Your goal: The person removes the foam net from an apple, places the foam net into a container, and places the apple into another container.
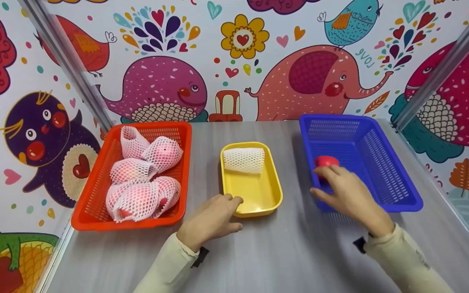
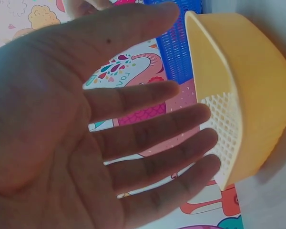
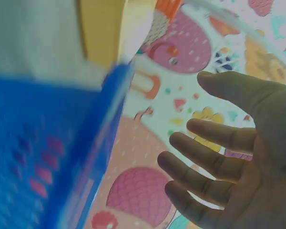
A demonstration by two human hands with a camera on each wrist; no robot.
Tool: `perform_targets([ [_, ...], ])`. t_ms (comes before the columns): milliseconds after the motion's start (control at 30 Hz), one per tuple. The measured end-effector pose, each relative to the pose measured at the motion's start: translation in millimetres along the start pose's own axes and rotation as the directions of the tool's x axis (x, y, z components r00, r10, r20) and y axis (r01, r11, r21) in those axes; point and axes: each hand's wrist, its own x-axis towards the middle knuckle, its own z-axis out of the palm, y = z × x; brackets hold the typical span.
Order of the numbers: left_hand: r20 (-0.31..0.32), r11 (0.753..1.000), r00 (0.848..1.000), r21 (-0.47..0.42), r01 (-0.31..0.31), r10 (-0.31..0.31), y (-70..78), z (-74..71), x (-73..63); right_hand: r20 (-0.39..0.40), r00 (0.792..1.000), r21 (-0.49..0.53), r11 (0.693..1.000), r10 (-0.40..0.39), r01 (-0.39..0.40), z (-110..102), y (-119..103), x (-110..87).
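Note:
My left hand [image 1: 212, 217], its fingers spread in the left wrist view, is at the near left rim of a yellow tray [image 1: 255, 191] and holds nothing. A white foam net sleeve [image 1: 244, 160] lies at the tray's far end. My right hand [image 1: 346, 193] hangs over the left side of a blue basket [image 1: 375, 162], its fingers loosely extended and nothing gripped in the right wrist view. Below its fingertips, a round red fruit-like object [image 1: 326, 161] rests in the basket, partly hidden by the hand.
On the left stands a red basket [image 1: 80, 217] with several pinkish round fruits [image 1: 139, 199] in foam nets. All three containers share a grey table [image 1: 283, 248]. Cartoon-printed walls [image 1: 234, 81] enclose its back and sides.

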Motion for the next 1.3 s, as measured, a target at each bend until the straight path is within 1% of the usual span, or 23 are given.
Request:
perform_targets([
  [100,-0.001,1.0,1.0,-0.006,0.003,-0.003,1.4,0.1,-2.0,-0.053,0.997,-0.022,0.999,-0.05,0.049,8.5,-13.6,-11.1],
  [200,-0.002,1.0,1.0,-0.005,0.0,0.0,2.3,0.3,-3.3,-0.075,0.994,-0.028,0.996,-0.082,0.08,15.1,-23.6,-17.9],
  [367,-0.005,1.0,1.0,0.0,0.004,-0.004,2.9,0.2,-4.6,-0.07,0.993,-0.015,0.996,-0.094,0.093,22.6,-32.1,-22.6],
  [533,0.011,1.0,1.0,-0.011,0.019,-0.019,1.4,0.1,-4.9,-0.054,0.994,0.0,0.995,-0.099,0.1,28.4,-37.2,-25.0],
  [633,0.013,1.0,1.0,-0.019,0.009,-0.009,-2.8,-2.1,-3.8,-0.052,0.993,0.006,0.994,-0.107,0.107,31.5,-39.4,-26.4],
  [700,0.012,0.999,1.0,-0.038,0.001,0.0,-7.3,-6.5,-2.9,-0.058,0.992,0.012,0.993,-0.114,0.114,33.4,-40.9,-26.7],
  [767,-0.001,0.998,1.0,-0.058,-0.012,0.012,-14.0,-13.4,-1.6,-0.068,0.99,0.015,0.992,-0.122,0.123,35.1,-42.5,-26.6],
  [833,-0.007,0.997,1.0,-0.083,0.003,-0.004,-22.1,-23.5,0.3,-0.077,0.988,0.019,0.991,-0.133,0.135,37.0,-44.3,-26.3],
  [900,-0.021,0.996,0.999,-0.081,0.033,-0.034,-32.6,-35.0,2.5,-0.082,0.986,0.024,0.989,-0.147,0.149,39.3,-45.7,-26.2],
  [967,-0.031,0.994,0.996,-0.065,0.085,-0.087,-44.7,-47.3,5.0,-0.086,0.984,0.026,0.987,-0.159,0.161,42.1,-46.9,-26.8],
  [1033,-0.043,0.989,0.989,-0.045,0.138,-0.14,-58.2,-58.0,7.1,-0.082,0.982,0.029,0.985,-0.169,0.172,45.2,-47.8,-28.1],
  [1133,-0.064,0.977,0.975,-0.037,0.209,-0.211,-79.6,-70.1,9.8,-0.071,0.981,0.034,0.982,-0.183,0.186,49.2,-49.2,-31.1],
  [1200,-0.073,0.968,0.965,-0.046,0.247,-0.25,-93.8,-75.9,12.8,-0.064,0.98,0.042,0.98,-0.19,0.193,51.0,-50.0,-32.6],
  [1300,-0.092,0.958,0.953,-0.041,0.285,-0.288,-115.1,-81.3,18.8,-0.06,0.98,0.056,0.979,-0.192,0.195,52.6,-51.7,-33.7],
])
